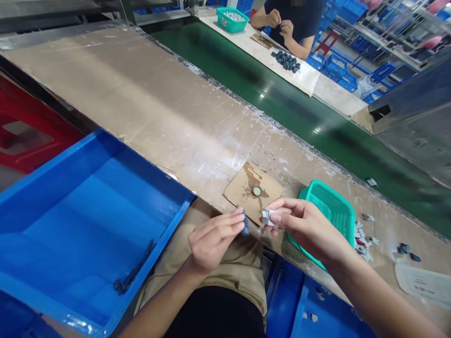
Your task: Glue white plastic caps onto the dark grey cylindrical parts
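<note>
Pinched in 2 hands: a blue-grey piece (245,224) and a white block (268,216), kept apart by a narrow gap

The blue-grey piece is grasped at the fingertips of the left hand (214,237), and the white block is gripped between thumb and index finger of the right hand (310,225). The white block is set to the right of the blue-grey piece and slightly farther from the body; no contact is made between the 2. The long axis of the blue-grey piece is pointed roughly away from the body, so a long side is turned toward the block. What the block's facing end is shaped like cannot be made out.

The left fingers are stretched together toward the right, with the back of the hand uppermost; its thumb is hidden. The right hand is reached in from the lower right, its other fingers curled beneath the block.

Just beyond the hands, a stained cardboard square (234,188) is laid on the worktable (148,103), with 1 round ridged cap (257,190) set on it. Beside the right hand, which is nearer to it, a green plastic basket (347,209) is placed, with small white pieces (362,241) scattered past it. To the left, dark slender parts (136,270) are held in a blue crate (88,211).
</note>
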`<state>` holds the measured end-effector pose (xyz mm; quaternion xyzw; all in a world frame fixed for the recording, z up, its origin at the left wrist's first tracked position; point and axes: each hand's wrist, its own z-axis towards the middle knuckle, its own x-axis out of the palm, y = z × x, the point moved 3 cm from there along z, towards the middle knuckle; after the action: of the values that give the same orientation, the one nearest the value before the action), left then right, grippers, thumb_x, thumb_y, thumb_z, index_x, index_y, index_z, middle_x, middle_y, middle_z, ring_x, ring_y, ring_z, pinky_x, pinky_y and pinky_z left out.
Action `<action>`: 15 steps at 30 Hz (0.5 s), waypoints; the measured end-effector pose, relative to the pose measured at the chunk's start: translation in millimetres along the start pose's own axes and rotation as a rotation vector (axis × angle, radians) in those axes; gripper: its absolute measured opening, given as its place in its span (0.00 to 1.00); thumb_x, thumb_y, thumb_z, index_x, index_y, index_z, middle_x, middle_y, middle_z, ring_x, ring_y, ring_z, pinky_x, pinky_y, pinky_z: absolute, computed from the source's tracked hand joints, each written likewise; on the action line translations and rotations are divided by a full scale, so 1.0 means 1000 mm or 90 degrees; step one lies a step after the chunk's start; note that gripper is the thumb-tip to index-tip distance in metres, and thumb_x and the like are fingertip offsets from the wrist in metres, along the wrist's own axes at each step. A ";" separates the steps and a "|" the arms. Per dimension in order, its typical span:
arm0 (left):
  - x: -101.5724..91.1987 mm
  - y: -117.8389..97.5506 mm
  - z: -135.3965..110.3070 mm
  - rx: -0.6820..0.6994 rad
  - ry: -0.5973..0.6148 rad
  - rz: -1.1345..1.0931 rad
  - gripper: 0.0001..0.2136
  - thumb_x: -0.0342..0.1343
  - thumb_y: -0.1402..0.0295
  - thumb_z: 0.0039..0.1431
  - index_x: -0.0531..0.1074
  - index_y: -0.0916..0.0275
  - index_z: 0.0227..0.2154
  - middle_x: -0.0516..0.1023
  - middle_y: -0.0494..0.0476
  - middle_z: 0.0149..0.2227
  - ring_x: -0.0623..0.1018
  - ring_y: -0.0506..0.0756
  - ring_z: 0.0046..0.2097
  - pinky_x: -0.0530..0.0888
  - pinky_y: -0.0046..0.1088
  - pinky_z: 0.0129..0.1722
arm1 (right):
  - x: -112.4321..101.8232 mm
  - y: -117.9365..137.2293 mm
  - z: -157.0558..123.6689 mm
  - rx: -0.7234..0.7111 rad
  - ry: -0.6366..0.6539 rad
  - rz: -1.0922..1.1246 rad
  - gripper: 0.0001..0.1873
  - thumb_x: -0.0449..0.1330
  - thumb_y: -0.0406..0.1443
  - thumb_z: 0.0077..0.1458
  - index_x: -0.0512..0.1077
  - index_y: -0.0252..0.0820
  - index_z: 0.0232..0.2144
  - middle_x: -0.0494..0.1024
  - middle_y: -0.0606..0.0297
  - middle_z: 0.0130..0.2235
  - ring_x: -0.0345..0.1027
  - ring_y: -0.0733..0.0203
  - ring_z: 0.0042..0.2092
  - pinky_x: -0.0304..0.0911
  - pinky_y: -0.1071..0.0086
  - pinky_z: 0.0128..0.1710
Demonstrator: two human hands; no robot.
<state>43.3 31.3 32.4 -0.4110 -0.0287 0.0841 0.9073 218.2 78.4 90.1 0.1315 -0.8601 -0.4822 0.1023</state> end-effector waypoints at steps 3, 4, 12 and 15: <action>0.000 -0.006 0.002 0.138 0.043 0.042 0.21 0.58 0.89 0.45 0.72 0.69 0.43 0.77 0.61 0.44 0.76 0.59 0.47 0.80 0.36 0.43 | 0.010 0.000 -0.011 0.039 0.062 0.063 0.10 0.68 0.38 0.45 0.75 0.37 0.28 0.78 0.61 0.25 0.71 0.64 0.27 0.67 0.73 0.28; 0.000 -0.007 0.003 0.151 0.054 0.049 0.21 0.58 0.89 0.45 0.72 0.69 0.44 0.77 0.61 0.45 0.76 0.59 0.48 0.80 0.36 0.44 | 0.011 0.000 -0.013 0.047 0.069 0.072 0.10 0.68 0.38 0.46 0.75 0.37 0.28 0.78 0.61 0.25 0.71 0.64 0.27 0.68 0.72 0.28; -0.004 -0.024 0.014 0.203 0.131 0.076 0.17 0.59 0.87 0.47 0.71 0.74 0.43 0.77 0.65 0.44 0.74 0.59 0.50 0.79 0.34 0.46 | 0.010 -0.004 -0.018 0.061 0.079 0.035 0.09 0.68 0.37 0.46 0.74 0.36 0.29 0.79 0.61 0.26 0.73 0.64 0.28 0.70 0.71 0.33; -0.004 -0.027 0.019 0.211 0.184 0.077 0.15 0.58 0.85 0.49 0.71 0.76 0.42 0.78 0.67 0.42 0.73 0.58 0.51 0.78 0.33 0.46 | 0.011 -0.005 -0.016 0.081 0.077 0.015 0.11 0.69 0.37 0.44 0.74 0.36 0.28 0.79 0.61 0.25 0.73 0.63 0.27 0.69 0.70 0.32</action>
<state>40.4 26.6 65.3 -0.2649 0.1409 0.0822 0.9504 213.4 59.4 95.0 0.1562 -0.8827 -0.4166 0.1513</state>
